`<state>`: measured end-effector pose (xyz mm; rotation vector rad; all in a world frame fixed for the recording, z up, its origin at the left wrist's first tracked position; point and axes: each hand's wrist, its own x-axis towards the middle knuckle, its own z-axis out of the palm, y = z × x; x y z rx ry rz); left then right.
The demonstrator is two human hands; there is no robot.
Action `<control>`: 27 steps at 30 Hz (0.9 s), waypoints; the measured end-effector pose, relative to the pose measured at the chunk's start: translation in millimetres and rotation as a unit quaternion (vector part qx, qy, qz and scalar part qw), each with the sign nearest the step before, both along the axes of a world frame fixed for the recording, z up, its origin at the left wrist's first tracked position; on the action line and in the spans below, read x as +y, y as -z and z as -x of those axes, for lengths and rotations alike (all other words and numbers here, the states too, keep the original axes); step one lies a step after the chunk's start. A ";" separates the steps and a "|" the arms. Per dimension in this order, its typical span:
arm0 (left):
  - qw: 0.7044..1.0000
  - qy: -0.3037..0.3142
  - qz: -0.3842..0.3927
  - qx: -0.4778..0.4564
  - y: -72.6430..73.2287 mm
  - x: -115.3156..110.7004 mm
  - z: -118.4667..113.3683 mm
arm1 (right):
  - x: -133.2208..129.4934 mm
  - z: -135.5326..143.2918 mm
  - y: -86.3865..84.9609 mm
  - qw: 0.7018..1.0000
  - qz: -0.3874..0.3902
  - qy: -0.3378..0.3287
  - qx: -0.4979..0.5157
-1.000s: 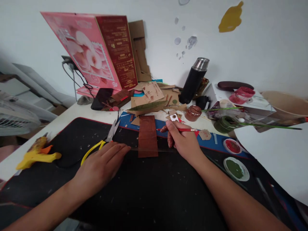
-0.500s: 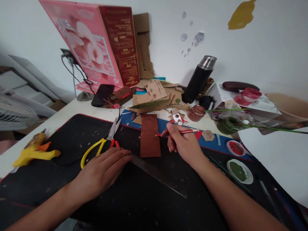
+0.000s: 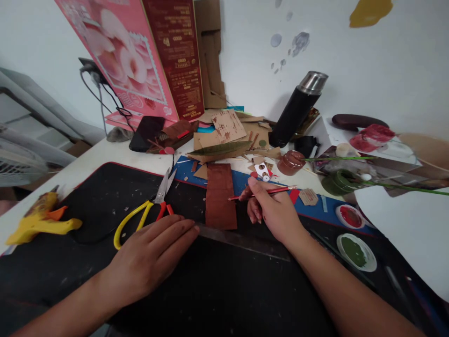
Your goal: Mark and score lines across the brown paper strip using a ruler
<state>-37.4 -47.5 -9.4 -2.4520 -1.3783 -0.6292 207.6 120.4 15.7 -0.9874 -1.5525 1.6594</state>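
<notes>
My right hand (image 3: 271, 206) is closed round a red pencil (image 3: 280, 189), whose tip is at the right edge of a brown-painted cardboard strip (image 3: 220, 196). My left hand (image 3: 154, 250) grips the near-left end of a ruler (image 3: 245, 239), with the fingers lying together over it and hiding that end. The ruler slants down to the right, its upper edge close to the strip's lower end. Just beyond my left hand lie scissors (image 3: 162, 192) with yellow and red handles, their blades apart.
A yellow glue gun (image 3: 45, 220) lies at left. Behind are a phone (image 3: 145, 133), cardboard scraps (image 3: 228, 126), a brown paint jar (image 3: 292, 162) and a black flask (image 3: 296, 112). Lids with red paint (image 3: 350, 216) and green paint (image 3: 356, 252) sit at right.
The ruler has swung to a flatter angle, its far end moving up and right toward my right forearm. My left hand has shifted slightly right. The pencil stays in my right hand.
</notes>
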 end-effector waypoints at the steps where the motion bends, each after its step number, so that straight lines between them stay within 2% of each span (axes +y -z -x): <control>1: 1.000 0.000 -0.003 0.008 -1.4 2.2 -1.4 | 1.1 -0.8 -1.2 1.000 -0.001 0.008 0.001; 7: 0.999 0.009 -0.003 0.050 -17.3 20.6 -14.1 | 7.0 -6.4 -9.0 0.999 -0.035 0.040 0.012; 10: 0.998 -0.008 -0.009 0.055 -23.6 28.7 -21.7 | 6.5 -7.8 -9.6 0.997 -0.060 0.041 -0.001; 17: 0.998 -0.027 0.013 0.059 -22.1 34.9 -34.2 | 1.6 -9.2 -4.8 0.987 -0.140 0.022 -0.070; 27: 0.995 -0.055 0.026 0.079 -30.7 45.1 -42.8 | -1.4 -11.3 -8.2 0.980 -0.184 0.052 -0.061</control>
